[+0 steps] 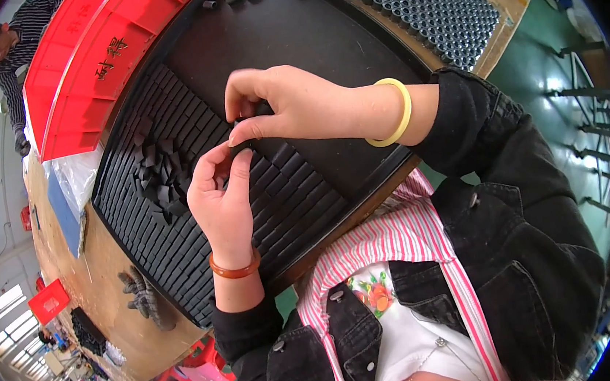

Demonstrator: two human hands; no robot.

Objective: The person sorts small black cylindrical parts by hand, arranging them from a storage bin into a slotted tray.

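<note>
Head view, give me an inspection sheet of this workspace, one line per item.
Surface: wooden bench carrying a large black tray.
Job's things: rows of small black blocks fill the tray's left part; a loose heap lies on them.
Clutter: red bin, plastic bag, stray dark parts, tray of grey rings.
Hands: left hand and right hand meet over the rows, fingers pinched on a small dark piece.
Cables: nothing seen.
Surroundings: another person at upper left; green floor, metal frames.

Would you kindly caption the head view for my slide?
Both hands, left hand and right hand, pinch small black pieces over a black tray.
</note>
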